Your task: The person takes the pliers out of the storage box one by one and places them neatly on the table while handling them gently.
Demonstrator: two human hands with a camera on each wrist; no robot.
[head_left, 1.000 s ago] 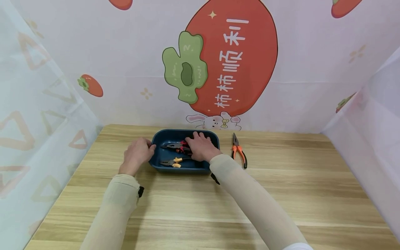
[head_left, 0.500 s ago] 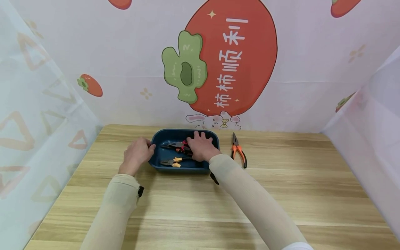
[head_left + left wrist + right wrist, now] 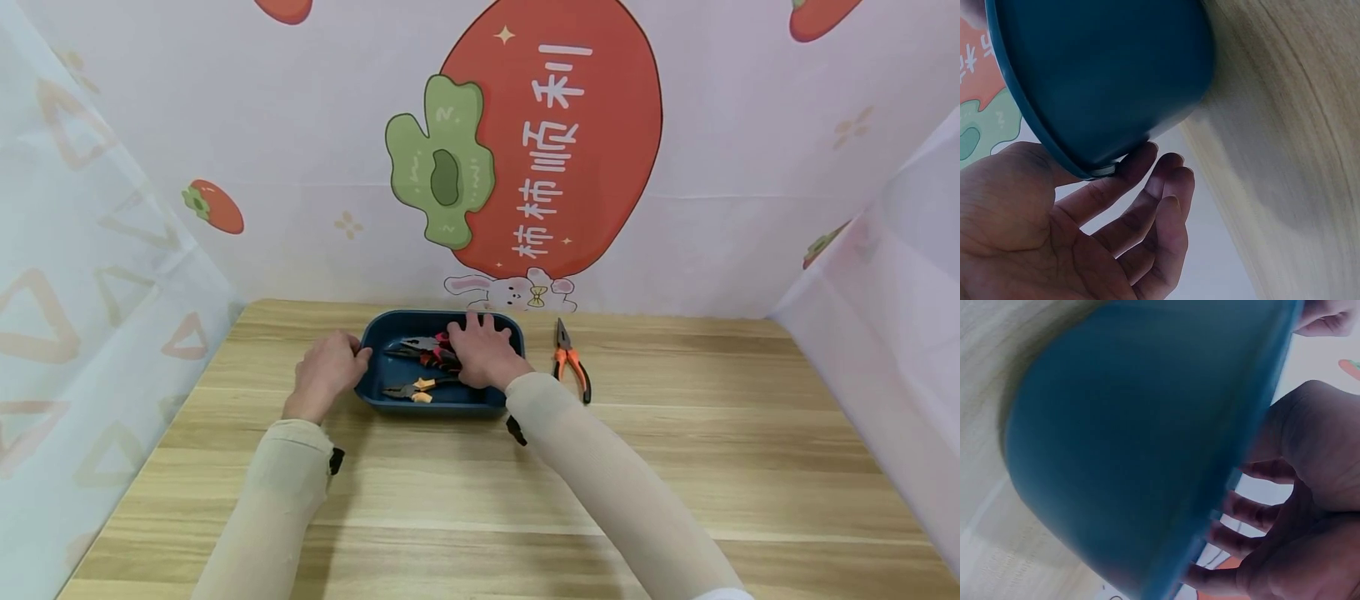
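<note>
A dark blue rectangular tub (image 3: 438,408) holds several pliers. My left hand (image 3: 328,371) pinches its left rim; in the left wrist view, the thumb lies at the rim and the forefinger touches the outer wall. Over the tub's right half, my right hand (image 3: 486,354) reaches in with its fingers spread. Beneath it lie the handles of red-handled pliers (image 3: 429,342) and other dark-jawed pliers (image 3: 405,353). Yellow-and-black pliers (image 3: 405,390) rest nearer the front wall. In the right wrist view, the tub wall (image 3: 1129,444) hides my right fingertips and what they touch.
Orange-and-black long-nose pliers (image 3: 573,360) lie on the wooden table (image 3: 712,433), just right of the tub. A printed cloth backdrop (image 3: 300,250) rises behind the table, with cloth walls at both sides.
The red-handled pliers' jaws have shifted slightly toward the back of the tub, away from the dark jaws below. Both hands stay almost where they were.
</note>
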